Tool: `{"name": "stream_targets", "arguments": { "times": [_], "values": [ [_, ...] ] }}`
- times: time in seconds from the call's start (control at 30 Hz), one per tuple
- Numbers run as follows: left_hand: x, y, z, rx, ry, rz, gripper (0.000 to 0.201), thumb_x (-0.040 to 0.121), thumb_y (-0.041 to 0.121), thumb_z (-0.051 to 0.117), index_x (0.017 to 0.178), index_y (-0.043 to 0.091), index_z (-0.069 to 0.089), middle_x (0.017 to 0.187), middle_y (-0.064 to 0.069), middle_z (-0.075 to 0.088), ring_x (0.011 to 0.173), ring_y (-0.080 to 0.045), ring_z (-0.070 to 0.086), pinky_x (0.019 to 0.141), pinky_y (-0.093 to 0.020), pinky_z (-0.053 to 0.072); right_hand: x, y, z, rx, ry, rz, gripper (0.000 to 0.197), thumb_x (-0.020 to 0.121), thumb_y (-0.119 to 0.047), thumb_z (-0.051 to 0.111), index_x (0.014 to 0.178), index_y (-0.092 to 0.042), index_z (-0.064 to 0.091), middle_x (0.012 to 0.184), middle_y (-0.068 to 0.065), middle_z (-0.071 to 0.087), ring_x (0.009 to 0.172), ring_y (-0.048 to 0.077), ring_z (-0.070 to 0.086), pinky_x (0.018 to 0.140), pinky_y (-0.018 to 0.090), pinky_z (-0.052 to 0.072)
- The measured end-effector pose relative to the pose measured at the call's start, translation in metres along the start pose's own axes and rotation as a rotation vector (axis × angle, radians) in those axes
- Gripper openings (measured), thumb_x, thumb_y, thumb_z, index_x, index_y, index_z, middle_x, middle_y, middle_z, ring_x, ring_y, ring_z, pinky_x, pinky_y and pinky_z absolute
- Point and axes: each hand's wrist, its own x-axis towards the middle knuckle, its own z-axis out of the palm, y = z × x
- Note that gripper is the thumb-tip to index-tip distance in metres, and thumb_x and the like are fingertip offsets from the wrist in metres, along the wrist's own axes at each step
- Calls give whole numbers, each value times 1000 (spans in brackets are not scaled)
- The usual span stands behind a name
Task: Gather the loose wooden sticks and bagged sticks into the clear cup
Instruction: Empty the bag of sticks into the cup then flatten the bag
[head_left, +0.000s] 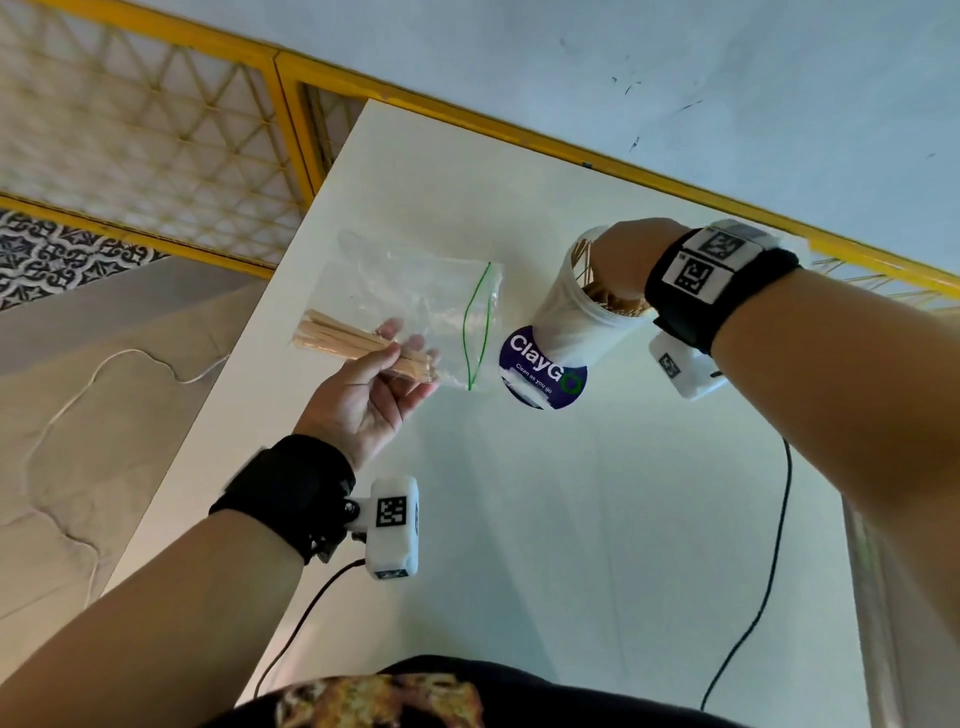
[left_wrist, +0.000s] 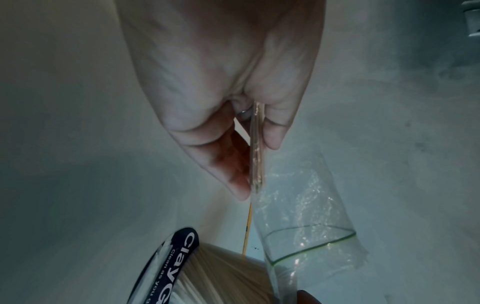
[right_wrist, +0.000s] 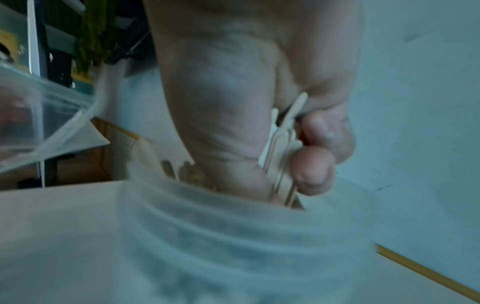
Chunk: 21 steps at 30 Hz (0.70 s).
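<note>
A clear cup (head_left: 571, 317) (right_wrist: 233, 236) stands on a round purple ClayGo sticker, with several wooden sticks (head_left: 584, 262) standing in it. My right hand (head_left: 621, 265) (right_wrist: 283, 170) is at the cup's mouth and pinches a few flat wooden sticks (right_wrist: 279, 144) that reach down inside the rim. To the cup's left, my left hand (head_left: 384, 364) (left_wrist: 257, 164) holds up a clear zip bag (head_left: 415, 291) (left_wrist: 306, 218) with a green seal, pinching the bundle of sticks (head_left: 343, 338) (left_wrist: 257, 156) inside it through the plastic. The bag's open end points toward the cup.
The white table (head_left: 545, 519) carries the ClayGo sticker (head_left: 540, 371) (left_wrist: 171, 265) under the cup. A yellow rail (head_left: 519, 130) borders the far edge. Black cables (head_left: 769, 571) trail from both wrist cameras across the near table. Floor lies beyond the left edge.
</note>
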Motion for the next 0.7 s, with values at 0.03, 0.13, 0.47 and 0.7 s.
{"name": "stream_targets", "arguments": {
  "times": [0.03,0.13,0.47,0.7],
  "values": [
    [0,-1,1,5,0,-4,34,76,10,58,107,24,62,102,-2,71,94,-22,71,68,-31,60,1,3,2,-8,-5,-23,33,93,-5,46,60,-8,46,65,2,50,73,25,54,74,34,52],
    [2,-5,4,29,-18,-13,31,78,10,57,105,24,63,104,-2,70,95,-21,71,69,-31,60,6,8,8,-32,-120,-53,20,94,0,46,82,2,62,83,9,55,89,27,55,86,33,45],
    [1,-3,7,8,-82,-24,29,82,12,57,107,25,62,106,-2,71,99,-21,70,73,-33,59,-46,38,-31,471,127,40,34,84,-23,67,118,-20,66,116,3,69,106,19,62,100,37,43],
    [-10,-1,37,11,-209,-42,35,84,11,54,117,20,58,118,-7,68,104,-22,68,77,-35,60,-108,-17,5,1047,323,-114,10,82,-18,68,87,-23,75,74,-4,70,53,-8,58,57,2,42]
  ]
}}
